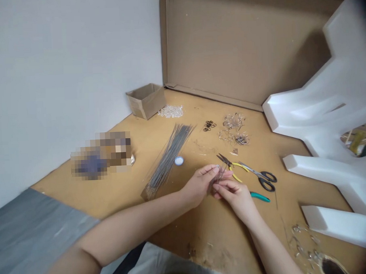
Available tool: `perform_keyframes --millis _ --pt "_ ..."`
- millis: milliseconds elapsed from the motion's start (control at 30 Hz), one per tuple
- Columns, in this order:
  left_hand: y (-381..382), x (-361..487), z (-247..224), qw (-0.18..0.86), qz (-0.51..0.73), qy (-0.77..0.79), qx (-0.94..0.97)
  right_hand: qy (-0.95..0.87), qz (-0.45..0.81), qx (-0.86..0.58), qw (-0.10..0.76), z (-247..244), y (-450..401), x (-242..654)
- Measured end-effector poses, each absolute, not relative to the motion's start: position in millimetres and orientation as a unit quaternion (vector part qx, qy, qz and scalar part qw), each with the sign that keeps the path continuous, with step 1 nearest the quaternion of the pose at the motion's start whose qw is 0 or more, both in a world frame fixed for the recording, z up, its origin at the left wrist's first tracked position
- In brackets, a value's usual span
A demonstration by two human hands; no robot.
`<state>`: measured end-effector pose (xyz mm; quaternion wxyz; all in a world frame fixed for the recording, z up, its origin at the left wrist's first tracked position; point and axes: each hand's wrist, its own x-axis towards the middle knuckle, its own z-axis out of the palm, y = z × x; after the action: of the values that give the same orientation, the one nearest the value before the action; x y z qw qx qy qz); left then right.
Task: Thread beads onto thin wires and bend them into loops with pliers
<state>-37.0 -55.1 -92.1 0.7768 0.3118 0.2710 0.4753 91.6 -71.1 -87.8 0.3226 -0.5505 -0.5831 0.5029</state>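
Both my hands meet above the tan board, and my left hand [197, 185] and my right hand [234, 196] pinch a small transparent piece with wire [218, 175] between their fingertips. Just beyond my fingers lie yellow-handled pliers [232, 166]. A teal tool handle [260, 196] pokes out beside my right hand, its other end hidden under that hand. Black-handled scissors [263, 180] sit to the right of the pliers. Left of my left hand lies a long bundle of thin metal rods [168, 158].
Small heaps of clear beads [171, 111], black rings [209, 125] and clear wired pieces [233, 120] lie at the back of the board [205, 241]. A cardboard box [146, 101] stands in the corner. White foam packing [327, 118] rises on the right; a pixelated object [101, 156] sits left.
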Motion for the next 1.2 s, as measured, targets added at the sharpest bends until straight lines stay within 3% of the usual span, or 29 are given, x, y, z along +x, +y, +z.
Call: perform_keyframes --millis 333,433,600,767,867,1200 --pt "-64 -35 -93 0.726 0.441 0.311 0.427 -0.621 0.499 -0.516 0.315 -95 -71 89" --pt "-58 -46 -82 0.667 0.414 0.314 0.534 -0.702 0.38 -0.525 0.296 -91 -73 94" --pt "-50 -70 -65 0.476 0.339 0.342 0.736 -0.793 0.207 -0.506 0.268 -83 -80 98" --pt "-52 -75 -83 0.553 0.305 0.369 0.682 -0.814 0.189 -0.497 0.234 -94 -82 89" --pt "-56 -73 -94 0.547 0.326 0.39 0.665 -0.815 0.179 -0.506 0.218 -104 -81 86" --pt "-51 -70 -100 0.653 0.33 0.356 0.581 -0.814 0.183 -0.499 0.234 -111 -84 88"
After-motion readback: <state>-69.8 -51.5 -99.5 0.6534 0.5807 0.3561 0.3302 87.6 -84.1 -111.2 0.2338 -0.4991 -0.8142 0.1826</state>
